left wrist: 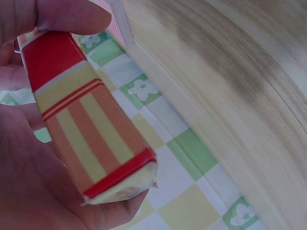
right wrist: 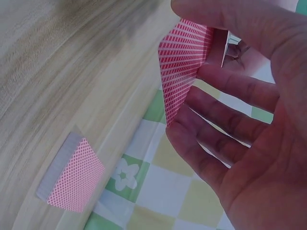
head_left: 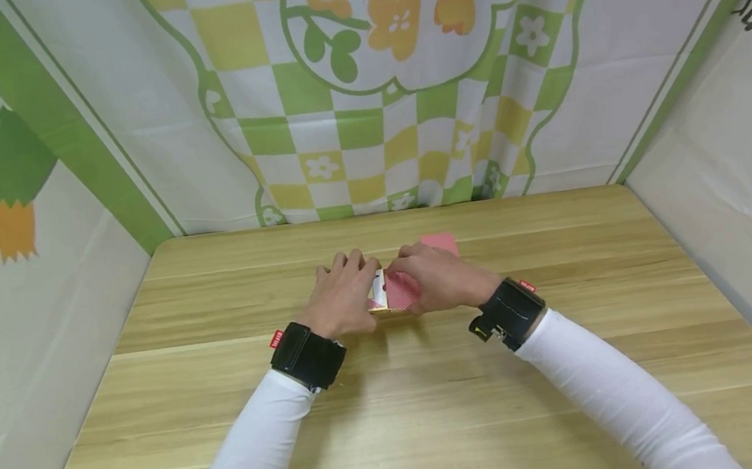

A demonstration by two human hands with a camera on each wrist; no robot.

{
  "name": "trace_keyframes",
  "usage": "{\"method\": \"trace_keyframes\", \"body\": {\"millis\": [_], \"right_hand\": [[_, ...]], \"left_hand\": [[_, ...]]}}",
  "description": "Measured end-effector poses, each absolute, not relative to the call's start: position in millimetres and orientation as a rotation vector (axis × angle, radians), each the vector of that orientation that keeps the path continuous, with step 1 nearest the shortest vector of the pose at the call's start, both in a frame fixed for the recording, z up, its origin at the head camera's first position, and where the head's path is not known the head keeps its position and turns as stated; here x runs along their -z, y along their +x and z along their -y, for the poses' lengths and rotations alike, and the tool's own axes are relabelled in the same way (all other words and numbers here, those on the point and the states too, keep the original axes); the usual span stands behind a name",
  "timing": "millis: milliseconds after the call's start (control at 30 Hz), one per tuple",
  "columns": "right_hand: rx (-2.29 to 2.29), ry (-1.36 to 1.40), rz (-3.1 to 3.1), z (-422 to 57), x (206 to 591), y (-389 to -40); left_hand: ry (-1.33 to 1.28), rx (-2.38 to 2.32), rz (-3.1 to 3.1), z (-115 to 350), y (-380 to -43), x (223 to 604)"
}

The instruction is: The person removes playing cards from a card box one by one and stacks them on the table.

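My left hand [head_left: 343, 296] grips a playing-card box [left wrist: 91, 124], striped red and cream with a solid red band; thumb and fingers curl round its sides in the left wrist view. My right hand [head_left: 444, 277] pinches red-patterned playing cards [right wrist: 184, 62] by their edges, thumb on one side and fingertips on the other. In the head view the cards meet the box end between the two hands; how far they sit inside it I cannot tell. Behind the right hand, a stack of red-backed cards [right wrist: 76, 179] lies on the table.
Both hands work over the far middle of a light wooden table [head_left: 419, 396]. A checked green, yellow and white curtain [head_left: 367, 137] hangs along the back edge. White printed cloth panels stand at the left and right sides.
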State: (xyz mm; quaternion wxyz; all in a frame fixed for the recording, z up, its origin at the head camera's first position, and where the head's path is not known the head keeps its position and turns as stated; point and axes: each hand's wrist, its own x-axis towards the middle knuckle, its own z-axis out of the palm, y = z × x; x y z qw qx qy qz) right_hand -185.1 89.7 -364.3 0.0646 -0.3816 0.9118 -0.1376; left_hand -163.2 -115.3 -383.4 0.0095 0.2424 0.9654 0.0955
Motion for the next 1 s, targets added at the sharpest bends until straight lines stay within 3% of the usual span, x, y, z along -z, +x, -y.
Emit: {"method": "trace_keyframes", "body": {"millis": [1000], "right_hand": [[0.521,-1.228,-2.661,-137.4,362.4,-193.2]], "left_hand": [[0.695,-0.35,-3.023,122.6,-165.1,388.8]]}}
